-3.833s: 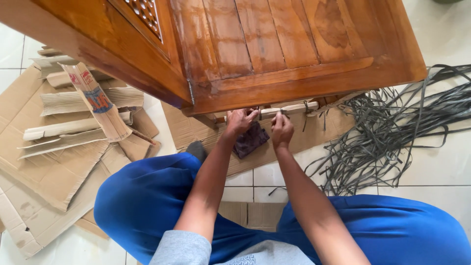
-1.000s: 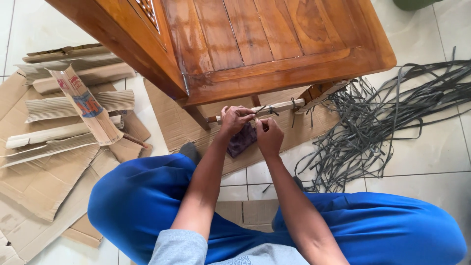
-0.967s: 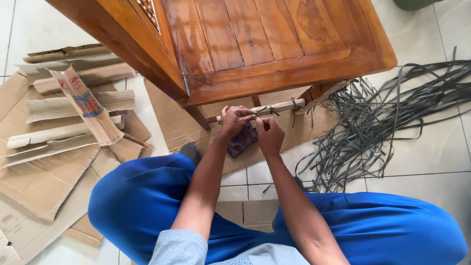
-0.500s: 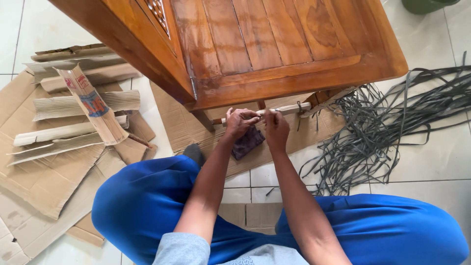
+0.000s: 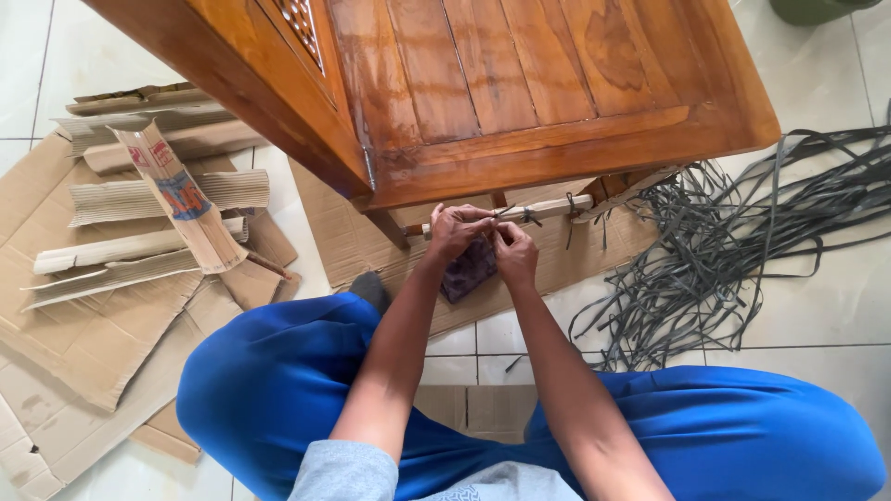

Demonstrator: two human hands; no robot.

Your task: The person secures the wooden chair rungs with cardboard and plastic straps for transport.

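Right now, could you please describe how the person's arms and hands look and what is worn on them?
Both forearms are bare. The left hand and right hand wear no gloves, and no rings or watch show. A short grey sleeve covers the left upper arm; the right sleeve is out of view. Blue trousers cover the legs below.

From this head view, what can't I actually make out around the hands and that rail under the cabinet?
- How the thin dark strap is tied on the pale rail: too small, partly behind the left hand and right hand.
- The rail's ends and the cabinet legs: hidden under the wooden cabinet.
- What the dark patterned thing is: half covered by both hands.
- The strap pile: cut off by the right edge.
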